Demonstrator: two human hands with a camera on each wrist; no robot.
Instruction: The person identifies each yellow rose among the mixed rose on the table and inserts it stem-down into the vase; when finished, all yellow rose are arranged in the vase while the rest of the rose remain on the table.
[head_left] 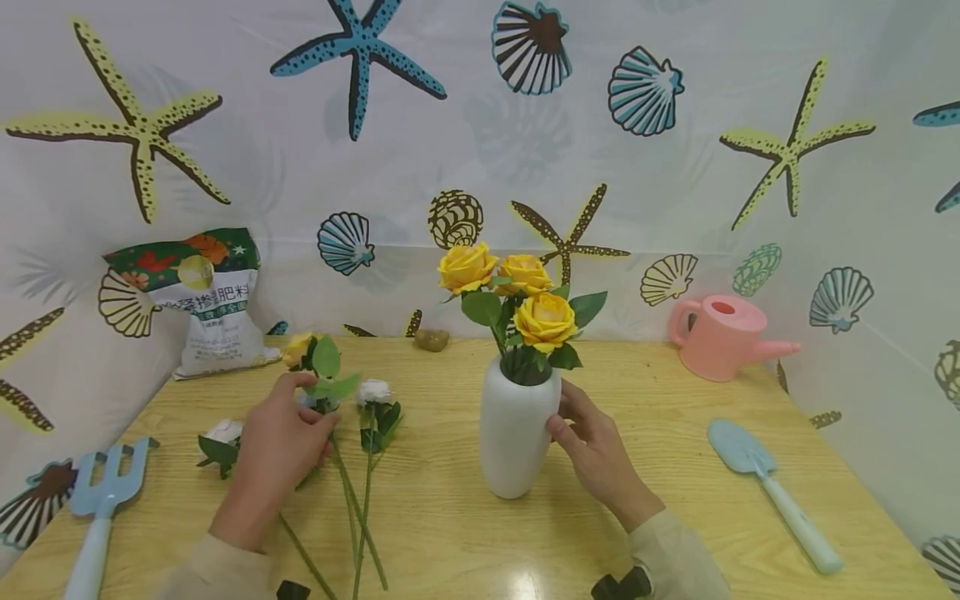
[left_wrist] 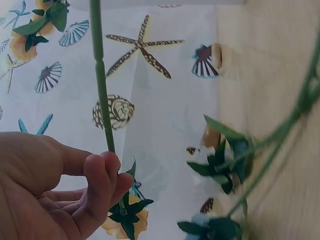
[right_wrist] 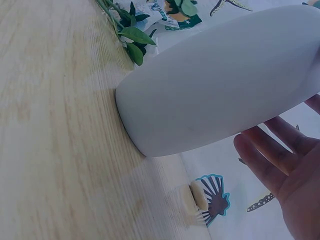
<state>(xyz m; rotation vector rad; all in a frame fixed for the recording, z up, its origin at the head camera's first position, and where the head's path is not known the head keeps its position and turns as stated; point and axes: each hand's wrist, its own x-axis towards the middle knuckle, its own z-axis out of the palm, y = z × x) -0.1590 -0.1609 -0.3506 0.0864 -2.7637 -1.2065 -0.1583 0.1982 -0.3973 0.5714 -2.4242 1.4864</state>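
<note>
On the left side of the table, my left hand (head_left: 281,442) pinches the green stem (left_wrist: 102,85) of a yellow rose (head_left: 298,348) between thumb and fingers. That rose hangs bloom-down (left_wrist: 127,227) below the fingertips in the left wrist view. Several cut flowers lie beside and under this hand, among them a white rose (head_left: 375,392) and another white bloom (head_left: 225,431). A white vase (head_left: 517,433) stands upright at the middle with yellow roses (head_left: 546,321) in it. My right hand (head_left: 592,450) rests its extended fingers (right_wrist: 270,150) against the vase's right side.
A fertilizer bag (head_left: 213,308) leans at the back left, above a light-blue hand fork (head_left: 108,492). At the right are a pink watering can (head_left: 723,333) and a light-blue trowel (head_left: 776,492). A small brown stone (head_left: 432,339) sits at the back edge.
</note>
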